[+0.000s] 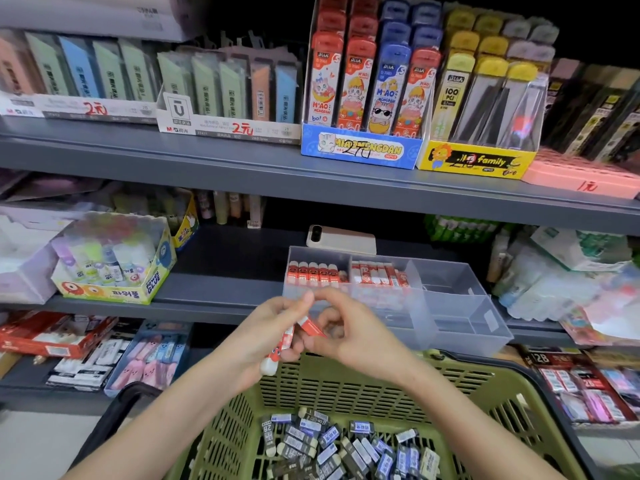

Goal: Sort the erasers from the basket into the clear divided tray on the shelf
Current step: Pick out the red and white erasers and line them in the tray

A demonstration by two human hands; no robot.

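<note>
My left hand [266,334] grips a red-and-white sleeved eraser [278,348] held upright above the green basket [346,386]. My right hand [349,332] pinches a second red eraser [311,327] right beside it, the two hands touching. Both are just in front of the clear divided tray [450,306] on the middle shelf. The tray's two back-left compartments hold rows of red-and-white erasers [313,273]; its right compartments look bare. Several black, blue and white sleeved erasers [346,445] lie loose in the basket's bottom.
A phone [341,239] lies on the shelf behind the tray. A glue-stick box [110,268] stands to the left. Pencil-lead display boxes [363,98] fill the shelf above. Eraser boxes [149,358] sit on the lower shelf. White packets [540,282] crowd the tray's right.
</note>
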